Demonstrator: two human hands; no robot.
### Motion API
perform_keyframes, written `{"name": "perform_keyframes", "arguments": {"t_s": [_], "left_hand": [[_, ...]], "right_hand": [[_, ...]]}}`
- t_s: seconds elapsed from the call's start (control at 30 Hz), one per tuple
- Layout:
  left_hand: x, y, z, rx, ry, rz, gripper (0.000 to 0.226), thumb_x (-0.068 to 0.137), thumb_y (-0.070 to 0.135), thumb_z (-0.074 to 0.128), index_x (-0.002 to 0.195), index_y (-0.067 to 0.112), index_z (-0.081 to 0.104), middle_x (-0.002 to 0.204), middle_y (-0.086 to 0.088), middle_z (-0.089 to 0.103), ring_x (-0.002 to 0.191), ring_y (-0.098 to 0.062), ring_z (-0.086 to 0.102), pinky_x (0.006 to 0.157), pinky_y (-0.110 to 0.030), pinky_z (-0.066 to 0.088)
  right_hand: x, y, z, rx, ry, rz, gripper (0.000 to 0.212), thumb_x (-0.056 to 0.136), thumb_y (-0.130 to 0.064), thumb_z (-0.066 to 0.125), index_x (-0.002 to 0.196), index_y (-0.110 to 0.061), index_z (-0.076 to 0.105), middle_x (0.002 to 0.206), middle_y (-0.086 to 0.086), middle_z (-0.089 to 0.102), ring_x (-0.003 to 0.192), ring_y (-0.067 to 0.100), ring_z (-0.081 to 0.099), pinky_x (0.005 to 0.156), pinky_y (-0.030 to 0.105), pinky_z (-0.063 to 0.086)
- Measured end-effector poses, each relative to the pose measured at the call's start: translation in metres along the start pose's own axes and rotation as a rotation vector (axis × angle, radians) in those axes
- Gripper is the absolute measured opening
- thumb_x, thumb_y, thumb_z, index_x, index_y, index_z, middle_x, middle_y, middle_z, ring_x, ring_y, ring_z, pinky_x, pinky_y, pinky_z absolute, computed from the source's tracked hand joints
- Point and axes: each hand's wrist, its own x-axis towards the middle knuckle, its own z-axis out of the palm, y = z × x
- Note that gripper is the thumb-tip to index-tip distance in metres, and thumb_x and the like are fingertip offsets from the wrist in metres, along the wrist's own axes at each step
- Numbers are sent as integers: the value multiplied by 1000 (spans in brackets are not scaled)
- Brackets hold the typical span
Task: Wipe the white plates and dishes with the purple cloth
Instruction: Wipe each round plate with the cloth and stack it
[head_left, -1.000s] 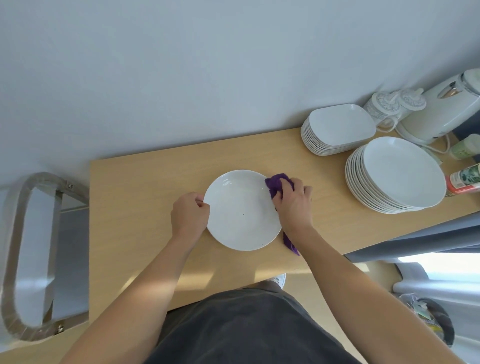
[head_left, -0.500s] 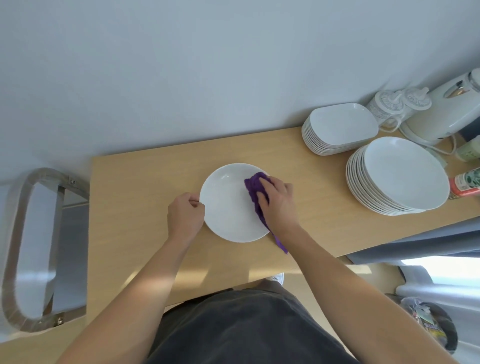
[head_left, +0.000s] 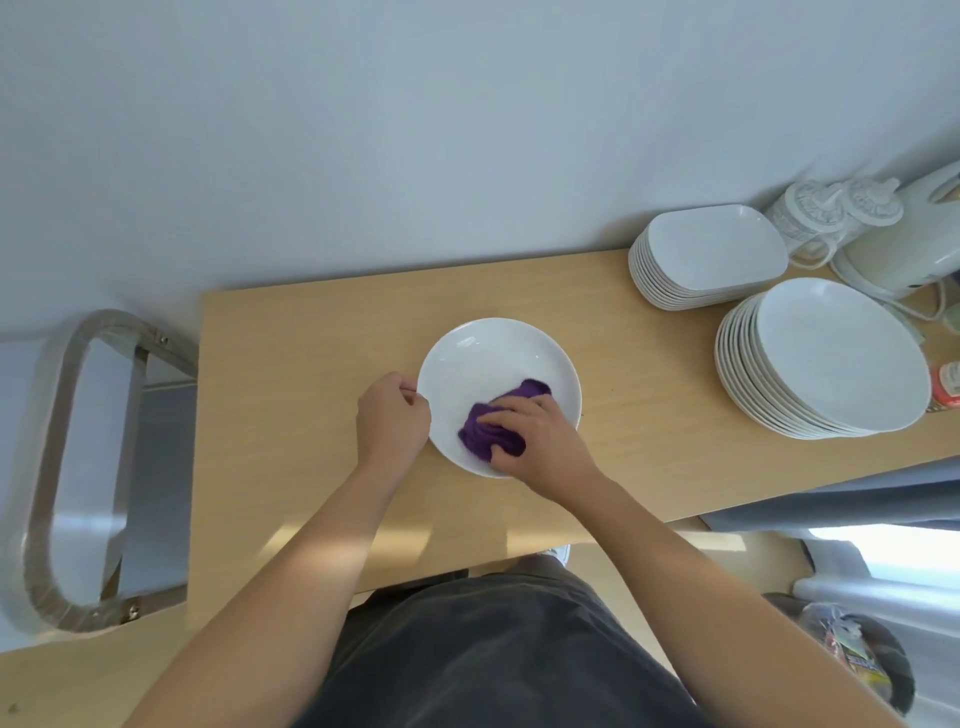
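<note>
The step in hand is wiping the inside of 1 plate (head_left: 493, 353), which lies flat on the counter (head_left: 311, 364) just in front of the person. The cloth (head_left: 491, 431), bunched into a wad, sits on the plate's near half, close to the near rim. The right hand (head_left: 545, 441) covers the cloth's right side. Its grip is closed on the wad, with the fingers curled over it and pressing it onto the plate. The left hand (head_left: 392, 415) steadies the plate at its left rim, its grip closed in a pinch on the edge. How far the fingers reach under the plate cannot be told. The far half of the plate shows bare, so the next move likely calls for sweeping the cloth round over that half. The left grip should hold the plate against sliding, and the pressure should be even so the rim does not tip. 2 stacks stand well apart on the right, round plates (head_left: 831, 358) and square dishes (head_left: 717, 249), so most of the task probably remains.
</note>
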Motion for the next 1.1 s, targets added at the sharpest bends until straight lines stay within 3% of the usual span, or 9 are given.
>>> {"name": "perform_keyframes", "arguments": {"t_s": [0.2, 0.33, 0.43, 0.57, 0.67, 0.77, 0.87, 0.97, 1.1], "left_hand": [[-1, 4, 1, 15, 5, 6, 23, 79, -1, 46, 87, 8, 65, 81, -4, 68, 78, -26, 64, 67, -39, 53], [-2, 5, 2, 12, 6, 0, 25, 79, 0, 46, 89, 10, 67, 83, 0, 67, 79, -23, 64, 61, -31, 48], [-2, 4, 4, 36, 23, -1, 23, 80, 1, 48, 90, 11, 66, 83, 3, 66, 81, -23, 64, 58, -28, 44], [-11, 10, 10, 217, 66, 72, 35, 85, 3, 51, 118, 12, 58, 113, -5, 56, 98, -30, 58, 73, -38, 48], [-27, 20, 17, 336, 76, 210, 43, 92, 12, 56, 134, 13, 52, 128, -8, 48, 117, -28, 48, 83, -40, 47], [-49, 31, 30, 399, -118, 393, 34, 96, 28, 56, 128, 17, 59, 131, 1, 52, 122, -20, 49, 88, -36, 47], [-74, 33, 48, 583, -359, 465, 47, 93, 46, 59, 133, 21, 57, 138, 10, 47, 131, -11, 41, 96, -31, 43], [-92, 24, 66, 709, -382, 492, 39, 95, 26, 57, 133, 17, 58, 146, 6, 44, 134, -15, 39, 96, -32, 47], [-99, 8, 80, 636, -235, 493, 37, 93, -3, 52, 124, 12, 66, 138, -2, 55, 127, -24, 50, 91, -38, 52]], "right_hand": [[-14, 9, -12, -152, -6, 41, 33, 77, -40, 60, 102, -23, 73, 103, -6, 68, 91, 19, 44, 81, 35, 49], [-18, 27, -27, -218, 83, 145, 30, 81, -32, 64, 109, -24, 72, 107, -5, 66, 100, 23, 47, 81, 29, 36], [-16, 38, -38, -173, 179, 246, 32, 82, -28, 64, 113, -22, 69, 114, -3, 62, 105, 26, 46, 84, 32, 38], [-13, 50, -56, 3, 258, 417, 34, 87, -28, 57, 120, -21, 64, 114, 0, 59, 106, 24, 43, 84, 39, 47], [-15, 57, -65, 201, 286, 431, 37, 83, -37, 50, 113, -22, 65, 105, -1, 61, 103, 26, 49, 82, 41, 49], [-22, 63, -69, 362, 332, 413, 33, 73, -43, 41, 92, -26, 62, 89, -2, 63, 91, 29, 59, 77, 45, 54], [-32, 64, -76, 424, 337, 344, 13, 77, -32, 46, 82, -30, 59, 82, -3, 64, 84, 26, 61, 75, 48, 54], [-38, 63, -81, 457, 329, 261, 14, 79, -27, 48, 84, -27, 62, 81, -7, 64, 85, 25, 62, 79, 49, 53], [-42, 66, -83, 497, 326, 200, 18, 79, -28, 49, 89, -27, 64, 83, -14, 63, 85, 27, 66, 81, 50, 53]]}}
